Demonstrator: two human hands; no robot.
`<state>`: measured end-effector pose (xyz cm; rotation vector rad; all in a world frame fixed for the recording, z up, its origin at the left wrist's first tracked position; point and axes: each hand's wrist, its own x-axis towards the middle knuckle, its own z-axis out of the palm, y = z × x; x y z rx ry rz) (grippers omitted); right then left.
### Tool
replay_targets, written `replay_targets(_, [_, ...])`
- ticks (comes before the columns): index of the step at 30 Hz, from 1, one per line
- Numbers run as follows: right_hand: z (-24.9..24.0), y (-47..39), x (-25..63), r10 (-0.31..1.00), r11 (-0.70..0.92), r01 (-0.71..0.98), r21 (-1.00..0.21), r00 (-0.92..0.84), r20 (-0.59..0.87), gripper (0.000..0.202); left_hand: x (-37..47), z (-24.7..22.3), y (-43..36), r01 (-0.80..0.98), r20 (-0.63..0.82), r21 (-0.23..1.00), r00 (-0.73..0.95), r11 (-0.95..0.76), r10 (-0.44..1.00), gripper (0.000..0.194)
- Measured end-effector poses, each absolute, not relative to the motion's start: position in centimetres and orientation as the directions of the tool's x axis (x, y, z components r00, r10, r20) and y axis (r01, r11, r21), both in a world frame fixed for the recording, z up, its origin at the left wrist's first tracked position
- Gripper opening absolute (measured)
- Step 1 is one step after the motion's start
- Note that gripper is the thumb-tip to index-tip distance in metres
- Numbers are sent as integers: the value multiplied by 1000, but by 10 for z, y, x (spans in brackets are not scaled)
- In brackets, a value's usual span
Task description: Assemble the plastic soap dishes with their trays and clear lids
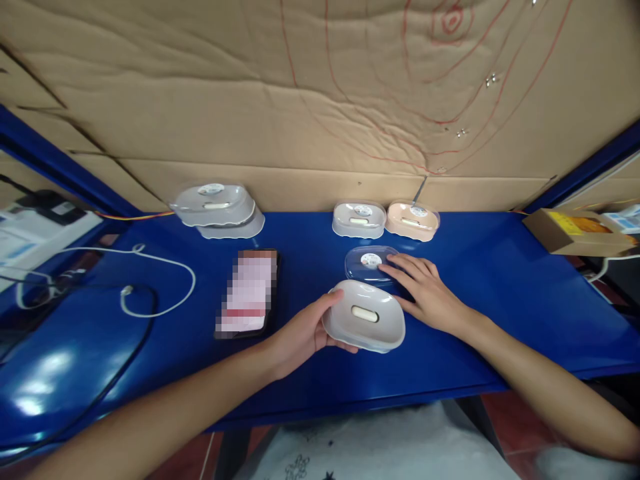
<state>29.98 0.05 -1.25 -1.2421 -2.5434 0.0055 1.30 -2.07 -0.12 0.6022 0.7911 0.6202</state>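
Left hand [307,333] is holding a grey soap-dish-like tray [367,335] just below the centre of the frame, the thumb pressing over its upper-left rim and the other fingers reaching underneath. The tray is tilting its hollow side toward the camera, showing a cream bar [365,314] in the middle of its floor. Right hand [425,290], right of centre, is spreading its fingers a little and resting its fingertips on a clear lid [356,270], which is lying on the blue table [310,267] just beyond the tray; whether its thumb is touching the tray I cannot tell. Left of centre, a phone [246,293] is lying with its screen blurred out. A white cable [193,280] is looping across the table at the left of the frame. Farther back, a lidded grey box [359,223] is standing just beside a lidded pink box [413,225], right of centre, while two stacked grey boxes [220,212] are sitting left of centre. An open cardboard carton [553,230] is standing at the right edge. Behind everything, a cardboard panel [200,113] is filling the upper frame, bearing red curved lines [327,40].
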Motion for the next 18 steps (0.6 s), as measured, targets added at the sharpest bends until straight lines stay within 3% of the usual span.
replay_targets(6, [-11, 4, 304, 855, 469, 844, -262, -358, 376, 35, 12, 1, -21, -284, -468, 676, 548, 680, 694, 43])
replay_targets(11, [-12, -2, 298, 868, 487, 739, -465, -353, 348, 29, 13, 4, -20, -333, -485, 662, 493, 672, 722, 40])
replay_targets(18, [-19, -1, 299, 923, 363, 859, -360, -277, 268, 41, 13, 5, -21, -320, -461, 669, 528, 670, 713, 40])
